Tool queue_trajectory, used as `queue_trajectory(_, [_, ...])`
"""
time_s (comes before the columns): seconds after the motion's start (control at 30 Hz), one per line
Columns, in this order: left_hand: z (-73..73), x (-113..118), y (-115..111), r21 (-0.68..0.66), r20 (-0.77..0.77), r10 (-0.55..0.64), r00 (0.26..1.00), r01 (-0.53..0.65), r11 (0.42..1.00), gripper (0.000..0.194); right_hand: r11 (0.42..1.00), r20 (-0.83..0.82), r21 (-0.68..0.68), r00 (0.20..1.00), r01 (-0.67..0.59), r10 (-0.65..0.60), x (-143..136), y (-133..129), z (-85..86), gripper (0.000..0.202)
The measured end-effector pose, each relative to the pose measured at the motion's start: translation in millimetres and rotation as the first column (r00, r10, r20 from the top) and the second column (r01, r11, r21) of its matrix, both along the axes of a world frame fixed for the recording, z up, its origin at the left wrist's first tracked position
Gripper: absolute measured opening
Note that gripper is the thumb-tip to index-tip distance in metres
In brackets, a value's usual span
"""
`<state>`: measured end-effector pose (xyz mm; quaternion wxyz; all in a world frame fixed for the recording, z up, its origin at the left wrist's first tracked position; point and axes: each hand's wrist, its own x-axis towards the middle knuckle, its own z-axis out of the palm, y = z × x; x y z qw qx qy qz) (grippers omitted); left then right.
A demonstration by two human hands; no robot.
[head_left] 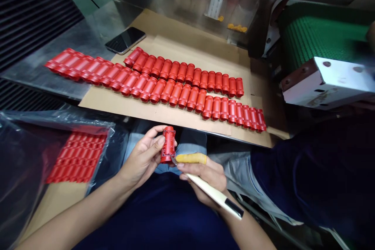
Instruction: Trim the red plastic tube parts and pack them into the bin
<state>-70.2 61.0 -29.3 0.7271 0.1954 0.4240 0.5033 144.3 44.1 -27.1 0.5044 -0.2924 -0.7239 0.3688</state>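
Between the thumb and fingers of my left hand (146,155) is a red ribbed plastic cylinder (169,142), held upright over my lap. My right hand (205,174), with a yellow finger cot (191,158) on its index finger, grips a knife (215,194) with a cream handle and a black end. The blade is mostly hidden by my fingers, and its tip lies at the lower right side of the cylinder. Beyond my hands, two long rows of like red cylinders (175,93) lie side by side on the cardboard (117,103).
A phone (125,40) lies at the back left of the metal table (101,23). At lower left, a plastic-lined box (109,125) holds layered red cylinders. A green conveyor belt (325,31) with a white metal bracket (331,80) stands right. Another person's dark sleeve (316,164) is close on my right.
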Motion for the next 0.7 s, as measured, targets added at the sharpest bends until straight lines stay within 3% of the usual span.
queue_trajectory(0.13, [1.6,3,2,0.004,0.005,-0.002,1.000,0.002,1.000,0.042,1.000,0.056,0.017,0.998,-0.005,0.004,4,3,0.9,0.030])
queue_trajectory(0.3, [1.5,5,2,-0.036,0.009,-0.036,0.999,0.036,0.999,0.041,0.983,0.267,0.130,0.959,-0.130,0.091,10,8,-0.3,0.033])
queue_trajectory(0.37, [1.9,5,2,-0.037,0.017,-0.048,0.999,0.049,0.998,0.041,0.992,0.215,0.122,0.977,-0.021,-0.006,10,7,-5.4,0.029])
queue_trajectory(0.43, [2.1,5,2,-0.023,0.022,-0.060,0.998,0.060,0.998,0.041,0.983,0.100,0.062,0.979,0.174,-0.180,7,5,-11.8,0.028])
queue_trajectory(0.53, [0.3,4,1,0.019,-0.007,-0.051,0.999,0.051,0.999,0.039,0.909,-0.011,-0.035,0.909,0.415,-0.416,4,3,-16.4,0.027])
queue_trajectory(0.6, [-2.6,4,-1,0.081,-0.055,-0.010,0.998,0.014,0.997,0.034,0.889,-0.017,-0.072,0.891,0.452,-0.455,1,3,-14.2,0.020])
queue_trajectory(0.7, [-5.6,5,-4,0.213,-0.176,0.028,0.984,0.010,0.977,0.026,0.940,0.034,-0.027,0.940,0.340,-0.339,-5,4,-7.8,0.018])
